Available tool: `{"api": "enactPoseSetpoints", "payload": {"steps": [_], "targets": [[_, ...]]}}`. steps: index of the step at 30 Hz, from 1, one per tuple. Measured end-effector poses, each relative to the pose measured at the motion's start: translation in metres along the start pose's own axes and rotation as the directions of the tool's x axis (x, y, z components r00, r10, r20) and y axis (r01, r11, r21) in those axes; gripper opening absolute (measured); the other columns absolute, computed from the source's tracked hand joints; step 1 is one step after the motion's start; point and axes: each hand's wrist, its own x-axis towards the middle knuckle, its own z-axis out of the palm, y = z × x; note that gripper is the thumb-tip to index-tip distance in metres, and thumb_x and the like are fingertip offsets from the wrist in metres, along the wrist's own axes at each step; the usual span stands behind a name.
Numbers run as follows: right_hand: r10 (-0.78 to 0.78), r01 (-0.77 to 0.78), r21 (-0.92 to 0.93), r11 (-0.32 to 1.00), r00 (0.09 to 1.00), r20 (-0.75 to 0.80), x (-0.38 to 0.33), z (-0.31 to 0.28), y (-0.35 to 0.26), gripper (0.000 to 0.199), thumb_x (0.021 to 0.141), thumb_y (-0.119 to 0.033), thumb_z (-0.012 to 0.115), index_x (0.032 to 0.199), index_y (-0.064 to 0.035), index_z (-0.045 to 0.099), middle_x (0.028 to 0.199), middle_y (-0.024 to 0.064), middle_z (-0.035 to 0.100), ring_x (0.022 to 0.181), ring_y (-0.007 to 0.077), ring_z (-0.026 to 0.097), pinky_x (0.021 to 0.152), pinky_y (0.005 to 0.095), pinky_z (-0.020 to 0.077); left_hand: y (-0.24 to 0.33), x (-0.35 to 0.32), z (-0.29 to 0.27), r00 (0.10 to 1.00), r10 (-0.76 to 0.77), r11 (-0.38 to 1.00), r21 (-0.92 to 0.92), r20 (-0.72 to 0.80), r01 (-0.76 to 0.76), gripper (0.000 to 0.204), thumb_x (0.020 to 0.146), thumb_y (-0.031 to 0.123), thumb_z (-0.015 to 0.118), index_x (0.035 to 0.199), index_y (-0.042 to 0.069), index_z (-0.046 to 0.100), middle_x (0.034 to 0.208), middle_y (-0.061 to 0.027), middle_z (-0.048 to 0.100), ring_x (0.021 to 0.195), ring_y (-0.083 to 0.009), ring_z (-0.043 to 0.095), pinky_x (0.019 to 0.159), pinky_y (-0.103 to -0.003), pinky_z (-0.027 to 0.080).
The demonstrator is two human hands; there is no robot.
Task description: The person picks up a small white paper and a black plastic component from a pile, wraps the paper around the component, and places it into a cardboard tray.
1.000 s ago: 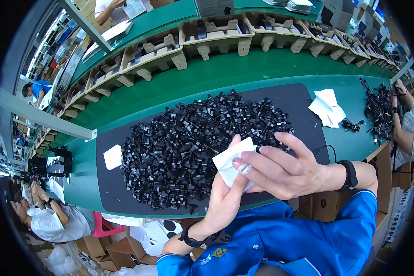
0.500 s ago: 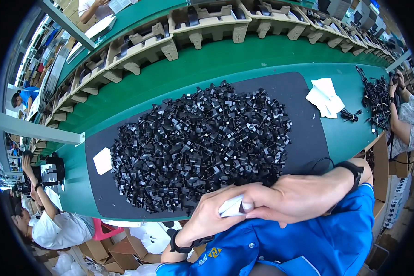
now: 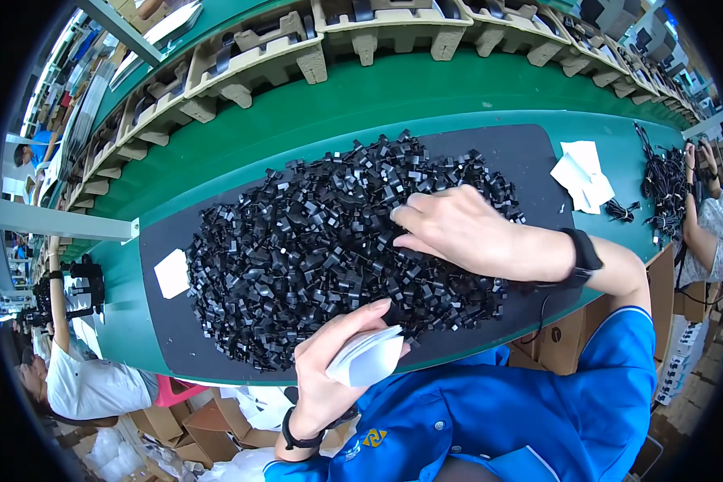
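Note:
A broad heap of small black plastic parts (image 3: 321,233) lies on a dark grey mat (image 3: 530,153). My left hand (image 3: 317,369), at the near edge of the heap, is closed around a folded wad of white paper (image 3: 367,357). Its thumb points up toward the parts, and a black piece seems to sit beside the paper, too dark to make out. Over the right part of the heap, my right hand (image 3: 466,233) reaches down with curled fingers and thumb brought together among the parts. What lies between its fingertips is hidden.
On the mat's left edge rests a white paper (image 3: 171,274); more white sheets (image 3: 582,177) lie at the right, beside black cables (image 3: 665,189). Moulded trays (image 3: 394,36) line the far side. Co-workers sit at both ends, and cardboard boxes (image 3: 558,341) stand below the near right edge.
My hands were together at the near edge around the white paper. They have parted: the right moved forward into the heap, while the left kept the paper, now showing more of it.

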Motion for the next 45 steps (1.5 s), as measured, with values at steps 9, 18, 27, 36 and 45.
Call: {"api": "enactPoseSetpoints", "payload": {"steps": [9,18,27,36,45], "targets": [[0.137,-0.144,-0.069,0.987,0.985,-0.103,-0.008,-0.008,0.003,0.016,0.080,-0.017,0.066,0.081,-0.0023,0.058,0.075,0.0110,0.060,0.061,0.0274,0.061,0.051,0.0356,0.0468,-0.005,-0.002,-0.003,0.989,-0.076,0.989,-0.138,-0.126,0.058,0.054,0.064,-0.004,0.078,0.115,0.002,0.061,0.089,-0.0104,0.067,0.079,-0.0134,0.065,0.074,-0.026,0.052],[-0.037,0.172,0.317,0.933,0.920,-0.390,-0.053,-0.056,-0.071,0.023,0.072,-0.009,0.071,0.095,-0.0046,0.068,0.076,0.0050,0.065,0.049,0.0124,0.053,0.046,0.0237,0.0429,0.001,0.015,0.015,0.997,0.063,0.997,-0.052,0.042,-0.060,0.062,0.064,-0.004,0.076,0.122,0.003,0.055,0.089,-0.0082,0.068,0.080,-0.0133,0.065,0.074,-0.025,0.051],[-0.133,0.121,-0.147,0.982,0.988,-0.077,-0.066,-0.076,-0.101,0.033,0.067,-0.010,0.061,0.096,0.0038,0.062,0.071,0.0051,0.055,0.044,0.0104,0.049,0.034,0.0240,0.0384,0.003,0.005,0.029,0.998,0.058,0.998,-0.021,0.009,-0.058,0.071,0.065,0.001,0.078,0.129,0.001,0.046,0.090,-0.0101,0.068,0.081,-0.0140,0.065,0.076,-0.026,0.050],[-0.233,0.236,0.003,0.972,0.957,0.174,-0.052,-0.066,-0.077,0.038,0.068,-0.014,0.063,0.104,-0.0008,0.061,0.053,-0.0036,0.042,0.038,0.0080,0.047,0.031,0.0257,0.0300,0.005,0.013,0.030,0.998,0.066,0.997,-0.030,0.000,-0.066,0.074,0.067,-0.002,0.076,0.132,-0.001,0.041,0.087,-0.0114,0.069,0.079,-0.0159,0.067,0.075,-0.027,0.052],[-0.279,0.305,-0.083,0.949,0.932,0.232,-0.036,-0.083,-0.082,0.034,0.066,-0.010,0.066,0.098,-0.0004,0.062,0.057,-0.0027,0.048,0.039,0.0067,0.047,0.033,0.0213,0.0320,0.000,0.022,0.021,0.976,0.211,0.977,0.004,0.048,-0.212,0.073,0.066,-0.002,0.075,0.131,-0.002,0.043,0.085,-0.0093,0.070,0.077,-0.0169,0.067,0.076,-0.027,0.051]]}}
